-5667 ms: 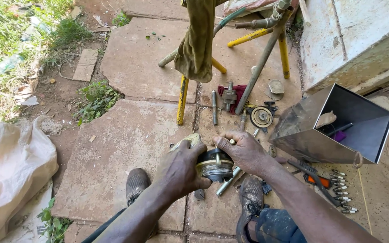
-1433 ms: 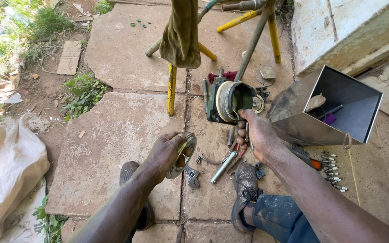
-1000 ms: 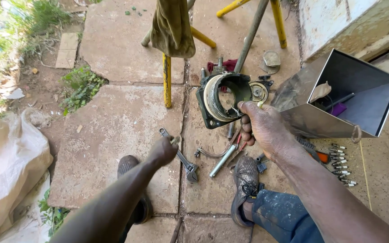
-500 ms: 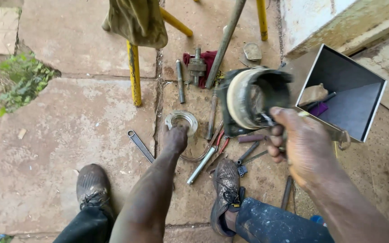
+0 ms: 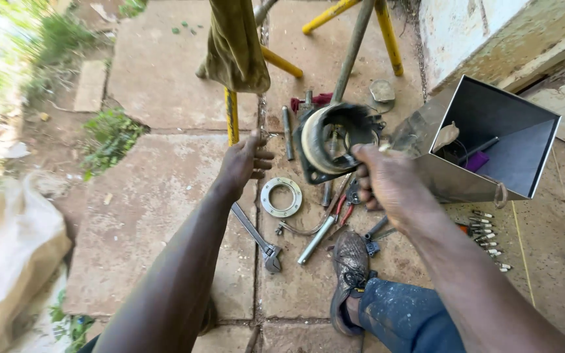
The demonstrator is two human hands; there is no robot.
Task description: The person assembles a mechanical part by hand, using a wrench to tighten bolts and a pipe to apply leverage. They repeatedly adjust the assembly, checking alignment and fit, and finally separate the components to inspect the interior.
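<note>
My right hand [image 5: 392,184] grips a round dark metal housing [image 5: 335,138] with a pale ring inside, held up above the paving. My left hand [image 5: 243,163] hovers empty with fingers apart, just left of the housing and above a flat metal ring [image 5: 281,197] lying on the slab. An adjustable wrench [image 5: 257,235] lies on the ground below my left wrist. A steel rod [image 5: 316,239] and red-handled pliers [image 5: 339,208] lie beside the ring.
An open grey metal box [image 5: 492,140] lies on its side at right, tools inside. Yellow stand legs [image 5: 231,116] and a hanging cloth [image 5: 235,46] are ahead. My shoe [image 5: 350,268] rests near several bits [image 5: 488,229]. A sack [image 5: 8,248] sits left.
My left hand set the flat ring down on the slab and lifted away empty. My right hand raised the round housing and holds it up.
</note>
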